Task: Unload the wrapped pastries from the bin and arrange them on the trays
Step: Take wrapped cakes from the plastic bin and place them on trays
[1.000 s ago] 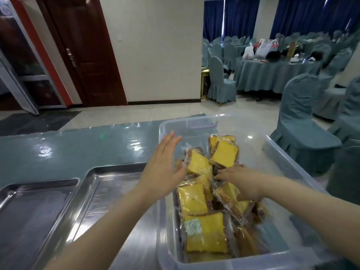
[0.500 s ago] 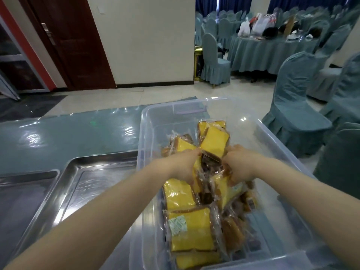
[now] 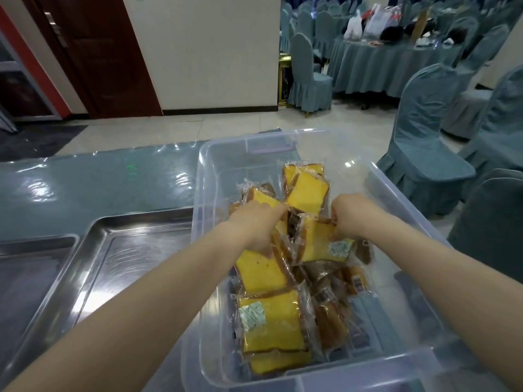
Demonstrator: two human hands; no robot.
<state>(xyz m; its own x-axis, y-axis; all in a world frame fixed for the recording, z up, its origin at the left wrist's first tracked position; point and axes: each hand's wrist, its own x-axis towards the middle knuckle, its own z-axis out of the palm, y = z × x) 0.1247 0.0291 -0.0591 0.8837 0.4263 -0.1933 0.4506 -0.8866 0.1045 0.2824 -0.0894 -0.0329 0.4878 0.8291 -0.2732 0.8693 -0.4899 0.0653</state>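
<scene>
Pastries in both curled hands

Bin: we see the clear plastic storage bin on the glossy teal table, right of the trays.
Pastries: yellow plastic-wrapped cake slices lie piled inside it.
Trays: the shallow steel tray touches the bin's left wall; a second steel tray lies further left.
Hands: our left hand and right hand are both in the bin, on the pile.
Behind: teal-covered chairs stand right of the bin.

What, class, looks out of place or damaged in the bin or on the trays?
Nothing stands out. The wrapped pastries lie jumbled but sealed inside the clear bin; both hands grip packets, and the trays look undamaged.
</scene>
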